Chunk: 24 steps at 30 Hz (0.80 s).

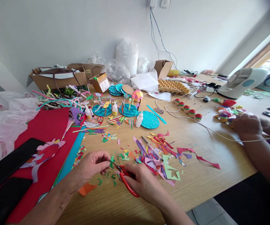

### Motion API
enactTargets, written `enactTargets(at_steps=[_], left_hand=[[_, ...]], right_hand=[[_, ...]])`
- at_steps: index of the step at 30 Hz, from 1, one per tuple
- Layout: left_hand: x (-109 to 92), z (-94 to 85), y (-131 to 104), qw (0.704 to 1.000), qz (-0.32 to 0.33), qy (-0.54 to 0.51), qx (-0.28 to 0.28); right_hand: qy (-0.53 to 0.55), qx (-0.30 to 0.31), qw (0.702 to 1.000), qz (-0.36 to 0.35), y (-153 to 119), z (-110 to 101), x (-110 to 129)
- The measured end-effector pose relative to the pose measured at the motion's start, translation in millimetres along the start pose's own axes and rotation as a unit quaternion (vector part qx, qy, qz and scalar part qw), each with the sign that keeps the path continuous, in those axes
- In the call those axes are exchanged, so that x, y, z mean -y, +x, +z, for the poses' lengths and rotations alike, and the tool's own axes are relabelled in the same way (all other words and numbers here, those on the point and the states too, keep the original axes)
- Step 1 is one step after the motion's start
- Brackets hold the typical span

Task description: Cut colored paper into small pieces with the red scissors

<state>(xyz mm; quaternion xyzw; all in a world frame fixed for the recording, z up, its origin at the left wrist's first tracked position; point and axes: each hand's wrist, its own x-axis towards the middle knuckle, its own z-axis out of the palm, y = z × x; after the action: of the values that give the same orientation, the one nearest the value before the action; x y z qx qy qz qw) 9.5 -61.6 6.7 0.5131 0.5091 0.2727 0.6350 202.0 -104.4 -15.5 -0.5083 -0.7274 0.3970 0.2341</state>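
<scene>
My right hand [140,181] grips red-handled scissors [130,187], whose dark blades point up and left toward my left hand. Thumb and fingertips of my left hand [98,164] are pinched together right at the blade tips. Whatever lies in that pinch is too small to make out. Small green paper scraps [113,176] are scattered on the table below and behind the blades. Just beyond my right hand lies a heap of coloured paper offcuts [149,154], with a pen [152,148] on top. An orange paper piece [87,188] rests under my left forearm.
Red paper sheets [55,125] with two black phones [12,162] cover the left side. Glue bottles [139,119] and blue discs [150,120] stand farther back. At right, another person's hands [247,126] work by egg-carton caterpillars [188,109]; a white cable [214,132] crosses there, near a fan [242,81].
</scene>
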Motion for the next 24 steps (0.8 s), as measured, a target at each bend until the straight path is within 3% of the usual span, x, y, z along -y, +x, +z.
enactTargets(at_steps=[3,6,10,16,21,24], left_hand=[[-2,1.6,-4,0.999,0.013,-0.026,-0.031],[-6,5.5,-6,0.996,0.045,-0.052,-0.053],[-8,12.9,-4,0.994,0.071,-0.062,-0.064],[-5,19.5,0,0.995,0.075,-0.044,-0.047],[-1,17.1,1,0.995,0.098,0.004,-0.03],[-2,13.9,1,0.992,0.117,0.011,-0.055]], right_hand=[[0.103,0.003,0.994,0.026,3,0,1],[0.25,-0.004,0.967,0.046,10,0,7],[0.339,-0.061,0.938,0.043,23,5,16],[0.367,-0.129,0.921,0.021,34,16,19],[0.335,-0.135,0.932,0.019,34,13,20],[0.282,-0.131,0.95,0.011,28,7,24]])
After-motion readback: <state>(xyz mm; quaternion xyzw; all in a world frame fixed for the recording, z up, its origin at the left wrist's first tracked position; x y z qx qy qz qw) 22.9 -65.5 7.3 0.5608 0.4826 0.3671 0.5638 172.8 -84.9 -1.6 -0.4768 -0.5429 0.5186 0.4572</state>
